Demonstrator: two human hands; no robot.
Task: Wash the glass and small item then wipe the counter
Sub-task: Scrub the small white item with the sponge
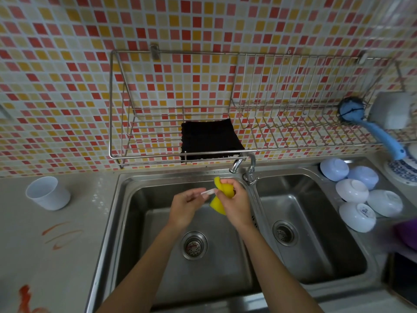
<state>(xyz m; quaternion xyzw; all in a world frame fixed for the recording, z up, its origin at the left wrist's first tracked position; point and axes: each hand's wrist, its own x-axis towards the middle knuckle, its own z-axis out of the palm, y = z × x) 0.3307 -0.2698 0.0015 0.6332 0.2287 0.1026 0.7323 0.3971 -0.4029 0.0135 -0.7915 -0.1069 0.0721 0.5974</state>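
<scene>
Over the left sink basin [140, 222], my left hand [184, 206] pinches a small, thin white item [207, 192] by one end. My right hand [235, 203] is closed around a folded yellow sponge [222, 189] that wraps the item's other end. Both hands sit just below the faucet spout [235, 165]; no water stream is visible. A white cup [48, 193] stands upright on the counter [45, 256] left of the sink. Orange-red smears [59, 236] mark the counter, with a thicker red stain [24, 294] near the front left edge.
A wire rack [225, 152] hangs on the tiled wall above the sink, holding a black cloth [209, 138] and a blue-handled brush [372, 129]. Several upturned white bowls [356, 195] lie right of the right basin [304, 222]. A purple object [406, 233] sits at the far right.
</scene>
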